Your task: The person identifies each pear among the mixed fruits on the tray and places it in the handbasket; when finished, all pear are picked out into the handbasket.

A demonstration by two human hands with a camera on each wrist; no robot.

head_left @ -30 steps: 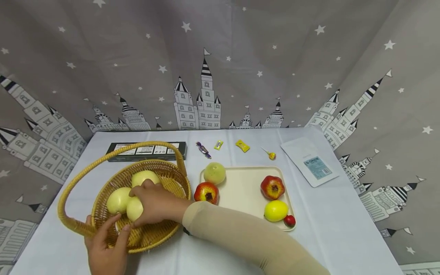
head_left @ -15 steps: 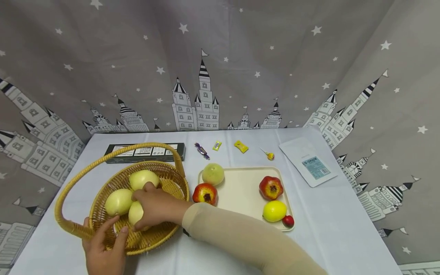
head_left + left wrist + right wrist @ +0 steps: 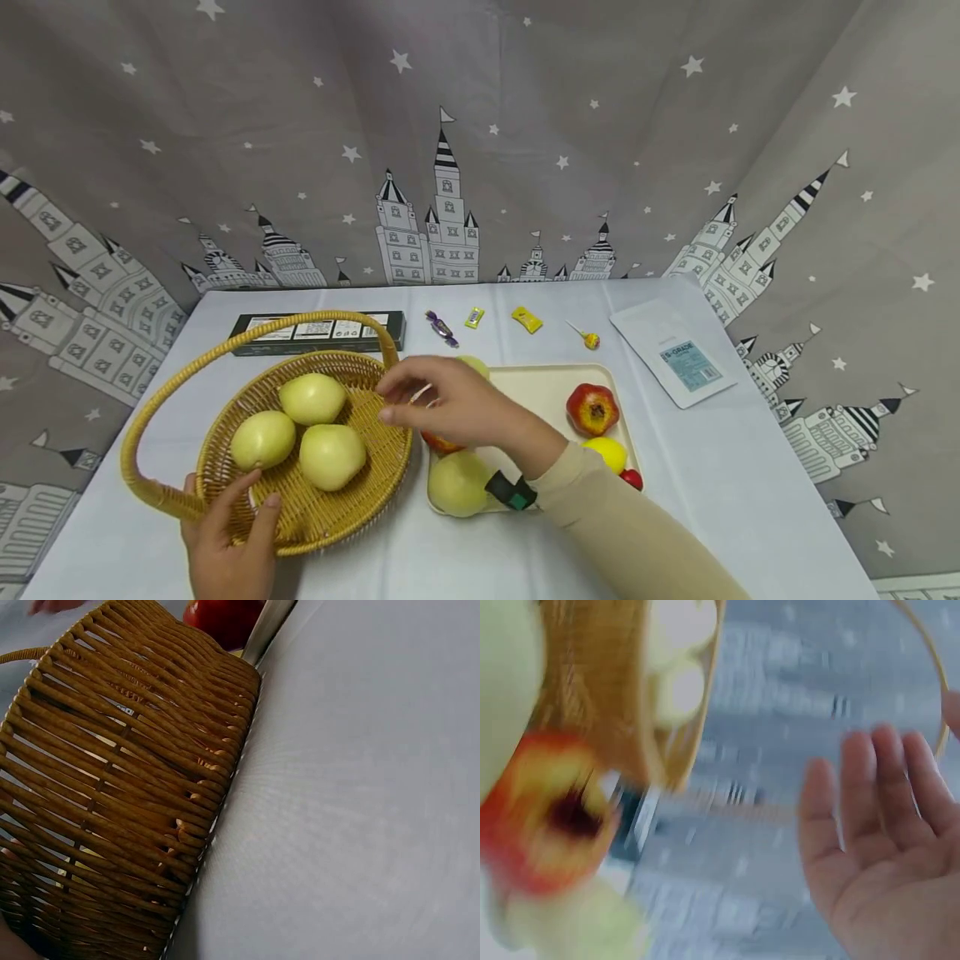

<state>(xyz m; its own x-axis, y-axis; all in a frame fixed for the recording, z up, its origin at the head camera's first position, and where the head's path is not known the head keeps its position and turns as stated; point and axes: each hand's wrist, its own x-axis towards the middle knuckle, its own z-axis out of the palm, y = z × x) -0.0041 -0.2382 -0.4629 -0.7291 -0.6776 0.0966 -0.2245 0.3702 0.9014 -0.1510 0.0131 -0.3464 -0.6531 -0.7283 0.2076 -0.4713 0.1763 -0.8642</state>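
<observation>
A wicker basket (image 3: 322,521) with a tall arched handle holds three pale yellow-green fruits, one of them this rounded fruit (image 3: 332,457). At its near left rim my left hand (image 3: 231,533) grips the basket, fingertips reaching over the edge. The left wrist view shows the woven side (image 3: 112,787), with only a bit of the hand at the lower left corner. My right hand (image 3: 450,404), its fingers loosely extended and holding nothing, hovers between the basket and the cream tray (image 3: 536,392). In the right wrist view the empty palm (image 3: 885,840) shows beside a blurred pomegranate (image 3: 547,810).
On the tray lie a pomegranate (image 3: 592,409), a lemon (image 3: 606,452), a small red fruit (image 3: 632,479) and a pale green fruit (image 3: 459,485). Behind are a black box (image 3: 333,331), wrapped candies (image 3: 527,319) and a lollipop (image 3: 591,340). A white pouch (image 3: 675,354) lies right.
My right hand has let go of the near yellow-green fruit, leaving it in the basket, and moved up and right over the tray's left side. The left hand stays at the rim.
</observation>
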